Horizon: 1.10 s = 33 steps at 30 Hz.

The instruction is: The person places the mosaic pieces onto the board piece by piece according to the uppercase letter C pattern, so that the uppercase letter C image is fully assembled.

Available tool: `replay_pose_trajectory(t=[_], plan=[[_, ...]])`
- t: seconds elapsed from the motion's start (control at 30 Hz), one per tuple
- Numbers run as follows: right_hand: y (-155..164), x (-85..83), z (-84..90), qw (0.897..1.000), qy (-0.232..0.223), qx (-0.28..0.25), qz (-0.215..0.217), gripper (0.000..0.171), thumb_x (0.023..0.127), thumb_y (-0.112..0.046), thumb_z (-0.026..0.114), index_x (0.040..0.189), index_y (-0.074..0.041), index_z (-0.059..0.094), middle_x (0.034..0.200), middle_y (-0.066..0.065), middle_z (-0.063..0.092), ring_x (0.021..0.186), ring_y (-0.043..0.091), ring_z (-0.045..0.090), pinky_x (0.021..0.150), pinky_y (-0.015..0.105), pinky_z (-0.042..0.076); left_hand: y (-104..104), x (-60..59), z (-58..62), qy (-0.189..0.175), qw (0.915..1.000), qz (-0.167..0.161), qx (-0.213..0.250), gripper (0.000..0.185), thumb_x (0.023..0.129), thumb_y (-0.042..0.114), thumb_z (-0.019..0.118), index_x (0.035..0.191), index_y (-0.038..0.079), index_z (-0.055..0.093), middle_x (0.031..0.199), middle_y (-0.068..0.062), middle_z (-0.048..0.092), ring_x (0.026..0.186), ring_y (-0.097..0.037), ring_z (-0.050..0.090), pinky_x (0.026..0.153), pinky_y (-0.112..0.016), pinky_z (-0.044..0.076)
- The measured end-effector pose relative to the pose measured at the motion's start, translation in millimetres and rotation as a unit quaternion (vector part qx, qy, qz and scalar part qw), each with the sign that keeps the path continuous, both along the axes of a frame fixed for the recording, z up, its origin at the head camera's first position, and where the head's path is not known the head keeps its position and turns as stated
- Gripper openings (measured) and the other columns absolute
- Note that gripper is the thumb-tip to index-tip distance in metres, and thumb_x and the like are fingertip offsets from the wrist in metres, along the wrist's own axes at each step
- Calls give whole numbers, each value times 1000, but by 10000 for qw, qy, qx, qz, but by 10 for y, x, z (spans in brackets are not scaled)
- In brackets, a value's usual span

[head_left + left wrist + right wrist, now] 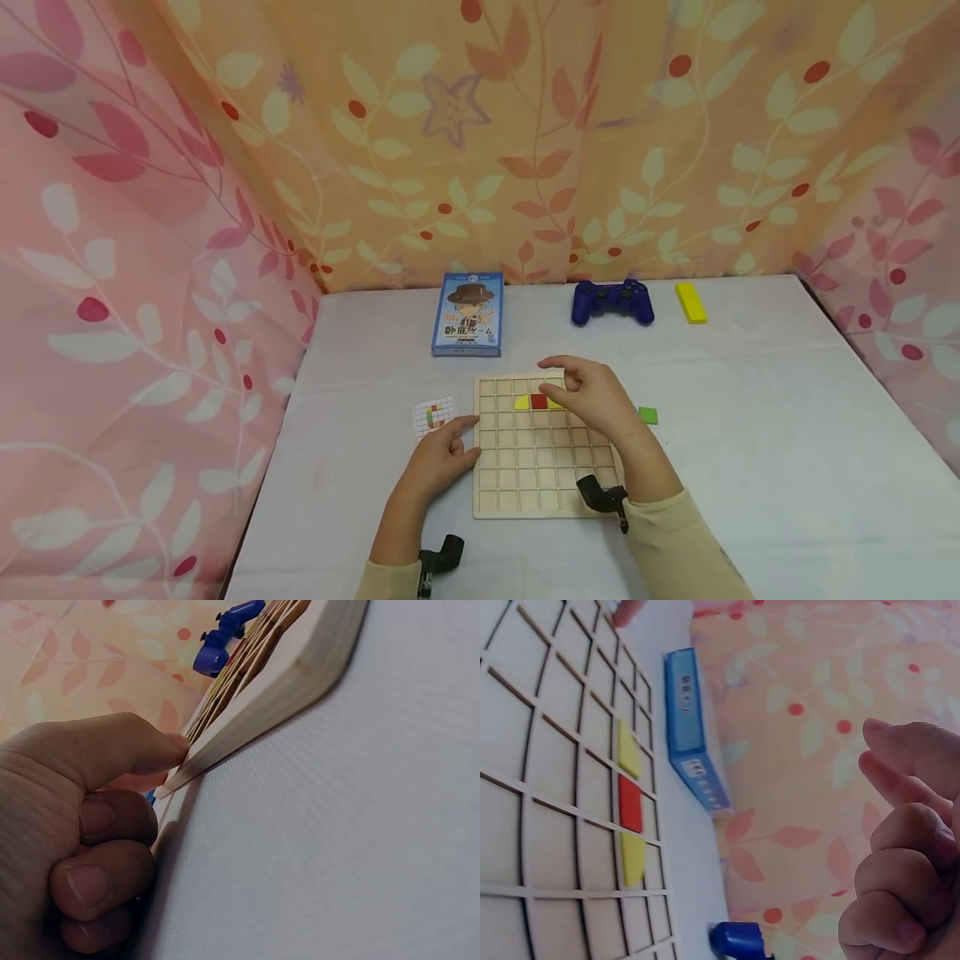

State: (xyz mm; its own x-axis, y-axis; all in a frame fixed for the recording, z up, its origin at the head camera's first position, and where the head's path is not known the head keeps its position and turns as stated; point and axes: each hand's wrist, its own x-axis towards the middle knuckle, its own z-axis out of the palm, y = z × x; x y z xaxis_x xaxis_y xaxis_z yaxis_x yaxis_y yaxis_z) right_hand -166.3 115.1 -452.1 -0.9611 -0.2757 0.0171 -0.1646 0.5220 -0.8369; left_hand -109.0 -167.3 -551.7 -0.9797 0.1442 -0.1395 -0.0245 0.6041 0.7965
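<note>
A wooden grid board [517,479] lies on the table. In one of its upper rows sit a yellow tile [522,403] with a curved side, a red square tile [538,402] and a second yellow tile [633,859], which the right hand partly hides in the head view. My left hand [441,454] holds the board's left edge with thumb and index finger; its other fingers are curled in. Over the board's upper right part hovers my right hand [598,396], thumb and index finger stretched out and apart, nothing visible between them, the remaining fingers bent.
Beside the left hand lies a printed pattern card [433,415], partly covered. A green square tile [648,415] is right of the board. Further back are a blue game box [468,312], a dark blue game controller [612,302] and a yellow block [691,302]. Patterned cloth [555,192] surrounds the table.
</note>
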Motion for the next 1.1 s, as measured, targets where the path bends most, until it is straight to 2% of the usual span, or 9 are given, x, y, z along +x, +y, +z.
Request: replay_pose_trajectory(t=[0.1,0.2,0.3,0.37,0.43,0.5,0.73,0.93,1.1], plan=[[51,20,81,9997,179,-78,-131,34,93,-27,78,126,-20,72,60,-6,31,51,12,28,58,33,37,2,6,-5,-17,10000,48,13,52,91,28,77,140,19,64,53,8,44,47,-8,38,47,-26,31],[111,44,145,9992,257,-208,-220,35,93,-26,78,127,-20,71,61,-6,30,49,11,25,50,30,33,7,11,-7,-16,10000,66,17,52,91,28,77,140,20,64,53,8,44,47,-8,38,46,-26,30],[169,61,198,9983,266,-428,-300,36,93,-26,79,128,-19,71,63,-5,29,51,10,26,50,28,34,11,13,-2,-3,10000,74,27,51,91,27,77,140,20,64,53,8,44,47,-8,38,46,-26,30],[207,71,226,9974,315,-542,-364,38,92,-26,79,128,-18,71,65,-4,29,54,11,28,55,28,39,13,14,3,3,10000,73,29,51,91,27,77,140,19,64,53,8,44,47,-8,38,46,-26,30],[246,73,246,9967,419,-543,-431,38,92,-25,80,128,-17,71,65,-4,29,58,11,31,67,30,43,12,14,5,18,10000,64,21,51,91,27,77,140,19,64,53,8,44,47,-8,38,46,-26,29],[289,78,262,9963,471,-512,-513,39,92,-24,80,128,-16,71,65,-3,28,58,12,31,69,31,43,11,13,6,33,10000,50,7,51,91,27,77,140,19,64,53,8,44,46,-8,37,46,-26,29],[445,79,249,9943,424,-450,-868,37,93,-25,78,128,-15,71,65,-2,27,57,12,29,65,31,41,7,8,2,94,10000,-4,-32,51,91,27,77,140,19,64,52,8,43,46,-7,37,46,-26,29],[588,87,180,9920,406,-538,-1070,37,94,-23,78,128,-11,70,64,-3,27,52,9,27,48,29,31,13,3,9,50,10000,10,-50,52,91,26,77,140,19,64,52,8,43,45,-7,37,46,-26,29],[710,92,121,9904,380,-394,-1266,38,95,-23,77,129,-9,69,63,-3,29,51,12,28,45,29,28,10,-3,3,45,10000,2,-84,52,91,27,78,140,20,63,52,8,43,45,-7,37,46,-26,29]])
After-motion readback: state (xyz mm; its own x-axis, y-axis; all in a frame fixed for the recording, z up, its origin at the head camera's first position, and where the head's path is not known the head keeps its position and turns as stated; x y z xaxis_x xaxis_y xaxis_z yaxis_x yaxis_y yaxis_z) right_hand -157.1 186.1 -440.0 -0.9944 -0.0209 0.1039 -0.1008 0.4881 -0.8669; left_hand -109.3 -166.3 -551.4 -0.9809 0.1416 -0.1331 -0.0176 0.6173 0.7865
